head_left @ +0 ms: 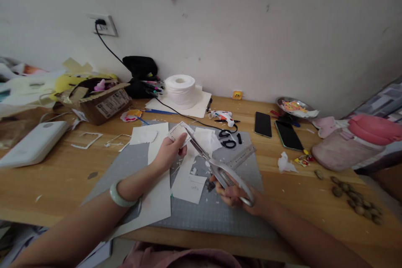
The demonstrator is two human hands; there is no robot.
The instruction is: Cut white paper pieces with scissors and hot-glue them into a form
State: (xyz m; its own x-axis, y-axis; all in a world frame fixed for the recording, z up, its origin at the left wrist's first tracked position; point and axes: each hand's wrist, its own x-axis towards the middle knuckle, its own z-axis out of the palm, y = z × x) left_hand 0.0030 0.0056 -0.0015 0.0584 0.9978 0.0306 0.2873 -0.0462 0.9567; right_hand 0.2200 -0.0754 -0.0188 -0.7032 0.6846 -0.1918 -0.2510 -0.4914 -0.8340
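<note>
My left hand (172, 150) pinches a small white piece of card (177, 130) with marks drawn on it. In my right hand (230, 194) are large grey-handled scissors (216, 165), their blades pointing up and left to the edge of the card. Whether the blades are apart at the card is too small to tell. Beneath both hands lies a grey cutting mat (220, 217), strewn with white paper sheets (160, 197) and small scraps. A metal ruler (240, 158) and black-handled scissors (228, 143) rest on the mat, right of the blades.
Behind the mat stand a white tissue roll (180, 92) and a glue gun (226, 117). Two phones (263, 124) lie to the right, near a metal bowl (295, 105) and a pink bag (348, 148). At left are a cardboard box (108, 102) and a white device (34, 144).
</note>
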